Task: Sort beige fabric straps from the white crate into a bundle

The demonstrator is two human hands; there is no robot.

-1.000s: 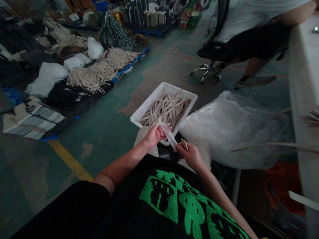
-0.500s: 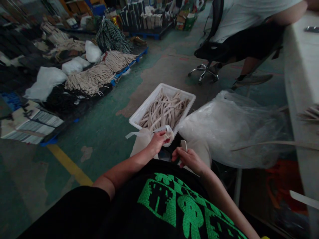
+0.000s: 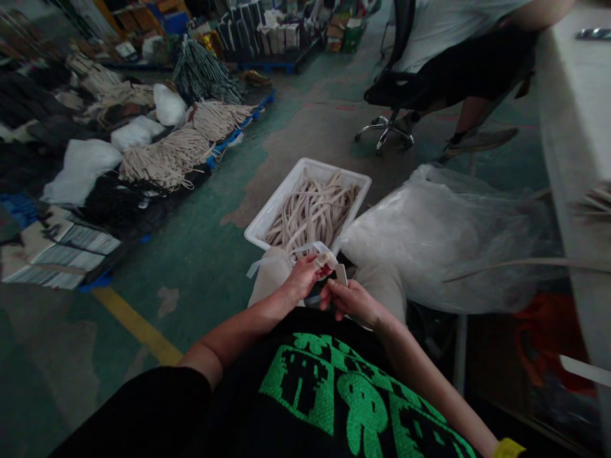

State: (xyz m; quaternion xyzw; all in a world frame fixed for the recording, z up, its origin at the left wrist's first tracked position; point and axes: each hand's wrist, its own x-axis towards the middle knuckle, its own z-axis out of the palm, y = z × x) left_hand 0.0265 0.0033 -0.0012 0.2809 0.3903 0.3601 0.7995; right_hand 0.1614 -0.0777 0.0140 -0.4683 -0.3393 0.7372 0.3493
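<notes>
My left hand (image 3: 305, 278) is closed, its fingertips pinching a pale translucent strip (image 3: 260, 263) that loops above the fingers and trails off to the left over my knee. Close beside it, my right hand (image 3: 352, 300) is shut on a flat beige strap (image 3: 340, 274), whose squared end sticks up past the thumb. The two hands are near each other above my lap. Just beyond them stands a white plastic bin (image 3: 258, 231) with many loose beige straps (image 3: 315, 213) tangled inside.
A large clear plastic bag (image 3: 443, 238) bulges at right, next to a table (image 3: 568, 95). A person in a white shirt sits on a wheeled chair (image 3: 396, 95). Bundled cords (image 3: 162, 159) and white bags (image 3: 83, 168) lie on pallets at left.
My right hand has moved left and up with the strap, closing the gap to my left hand. The strip's loop in my left hand has shifted and turned slightly.
</notes>
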